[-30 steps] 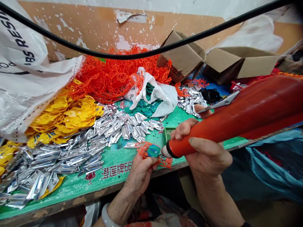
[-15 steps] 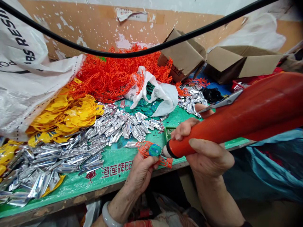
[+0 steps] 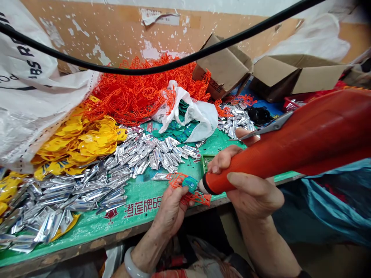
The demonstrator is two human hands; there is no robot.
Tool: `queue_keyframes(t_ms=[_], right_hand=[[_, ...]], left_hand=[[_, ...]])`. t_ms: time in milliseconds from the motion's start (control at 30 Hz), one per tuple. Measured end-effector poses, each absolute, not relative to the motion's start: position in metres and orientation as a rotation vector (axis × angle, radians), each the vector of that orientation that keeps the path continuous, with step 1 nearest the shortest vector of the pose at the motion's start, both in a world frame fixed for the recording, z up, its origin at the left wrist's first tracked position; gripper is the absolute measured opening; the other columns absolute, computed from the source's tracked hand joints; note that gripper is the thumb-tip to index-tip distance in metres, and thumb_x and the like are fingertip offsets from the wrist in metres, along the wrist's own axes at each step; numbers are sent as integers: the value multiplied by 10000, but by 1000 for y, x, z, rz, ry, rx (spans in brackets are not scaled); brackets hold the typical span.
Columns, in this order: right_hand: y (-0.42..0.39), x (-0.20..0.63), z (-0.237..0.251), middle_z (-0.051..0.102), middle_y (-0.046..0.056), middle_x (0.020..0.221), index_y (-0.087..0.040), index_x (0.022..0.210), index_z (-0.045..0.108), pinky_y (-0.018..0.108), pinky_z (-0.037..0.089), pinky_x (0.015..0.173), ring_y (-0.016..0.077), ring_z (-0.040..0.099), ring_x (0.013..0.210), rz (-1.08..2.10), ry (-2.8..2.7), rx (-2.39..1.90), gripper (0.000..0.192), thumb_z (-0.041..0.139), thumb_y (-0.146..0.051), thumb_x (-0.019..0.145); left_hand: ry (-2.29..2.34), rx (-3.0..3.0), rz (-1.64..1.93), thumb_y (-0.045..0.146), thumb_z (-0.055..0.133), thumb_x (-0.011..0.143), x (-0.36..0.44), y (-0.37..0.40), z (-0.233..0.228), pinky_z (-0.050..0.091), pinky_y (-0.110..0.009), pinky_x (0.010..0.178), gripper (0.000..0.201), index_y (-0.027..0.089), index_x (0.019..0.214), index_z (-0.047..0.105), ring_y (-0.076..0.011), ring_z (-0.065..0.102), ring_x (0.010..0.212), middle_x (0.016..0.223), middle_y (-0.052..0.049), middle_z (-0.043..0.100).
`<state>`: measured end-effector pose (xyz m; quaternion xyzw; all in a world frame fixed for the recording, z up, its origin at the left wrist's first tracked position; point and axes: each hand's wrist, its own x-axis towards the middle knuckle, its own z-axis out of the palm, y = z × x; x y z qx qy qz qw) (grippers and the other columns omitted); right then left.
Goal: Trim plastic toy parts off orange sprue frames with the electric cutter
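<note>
My right hand (image 3: 246, 181) grips a big red power screwdriver (image 3: 290, 143), its tip pressed against a small blue-green piece (image 3: 189, 183). That piece sits in an orange plastic frame (image 3: 194, 197) pinched in my left hand (image 3: 171, 210) at the front edge of the green table (image 3: 139, 210). A pale bangle circles my left wrist. The driver's black cable (image 3: 162, 67) arcs across the top of the view.
Silver metal clips (image 3: 95, 181) lie strewn over the table's left and middle. Yellow plastic parts (image 3: 84, 141) and a heap of orange frames (image 3: 139, 90) lie behind. A white bag of green pieces (image 3: 191, 114), cardboard boxes (image 3: 292, 75) and a white sack (image 3: 31, 96) ring the bench.
Both hands and the screwdriver stay in nearly the same place; the driver's body has shifted slightly and the view has drifted a little.
</note>
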<state>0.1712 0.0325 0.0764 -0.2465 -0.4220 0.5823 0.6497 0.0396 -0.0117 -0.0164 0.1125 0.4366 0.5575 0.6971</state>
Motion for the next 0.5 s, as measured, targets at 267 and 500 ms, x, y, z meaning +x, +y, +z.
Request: queue_keyframes(t_ms=[267, 500], right_hand=[[30, 171, 71, 609, -52, 730, -266, 1042, 569, 359, 502, 683, 153, 563, 640, 1270, -1078, -668, 436, 704, -136, 649], [32, 172, 65, 592, -70, 741, -289, 1014, 543, 326, 507, 660, 128, 573, 616, 1258, -1168, -621, 411, 698, -119, 673]], left_hand=[[932, 269, 1197, 206, 743, 730, 37, -11, -17, 461, -197, 482, 227, 139, 927, 654, -124, 577, 674, 849, -34, 661], [935, 230, 1180, 219, 804, 683, 35, -10, -17, 458, -196, 484, 314, 142, 953, 663, -121, 569, 672, 851, -30, 657]])
